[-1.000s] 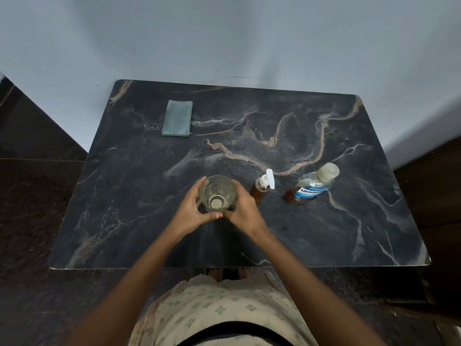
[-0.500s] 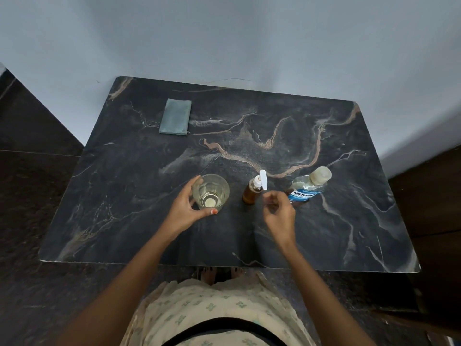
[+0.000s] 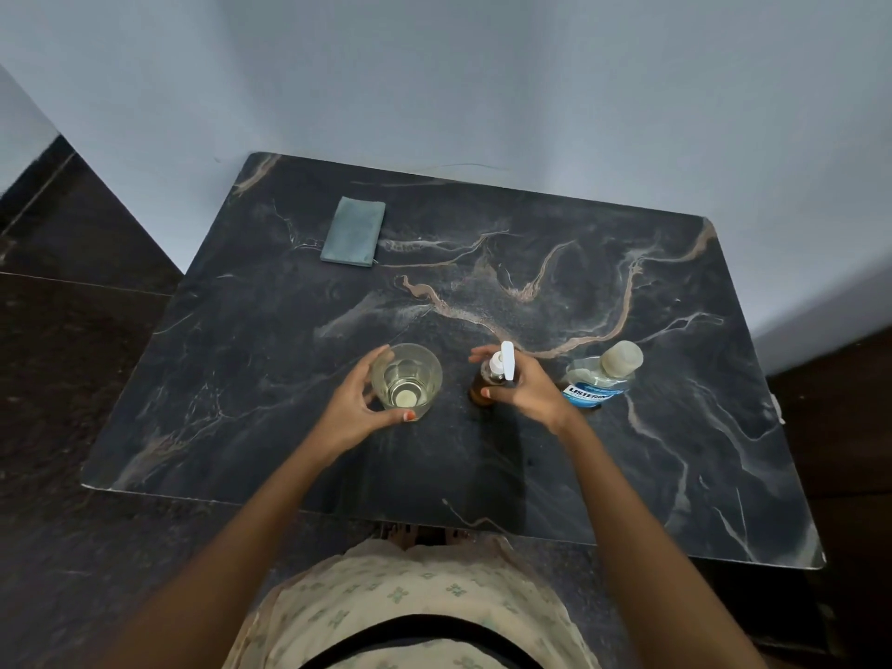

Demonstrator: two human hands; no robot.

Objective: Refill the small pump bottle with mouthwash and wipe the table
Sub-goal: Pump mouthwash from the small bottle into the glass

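Observation:
A small amber pump bottle [image 3: 482,386] with a white pump head stands upright near the middle of the dark marble table [image 3: 651,451]. My right hand [image 3: 523,386] wraps around it from the right, fingers curled by the pump head. Left of it stands a clear glass [image 3: 408,381] holding a little pale liquid, and my left hand [image 3: 357,403] grips its left side. The mouthwash bottle [image 3: 601,379], clear with a blue label and a pale cap, stands just right of my right hand. A folded grey-green cloth [image 3: 355,231] lies at the table's far left.
A pale wall runs behind the table. Dark tiled floor [image 3: 72,379] lies to the left and below the front edge. My patterned clothing fills the bottom middle of the view.
My right hand left the glass, swung right, then closed around the pump bottle. My left hand stayed on the glass. The camera tilted slightly.

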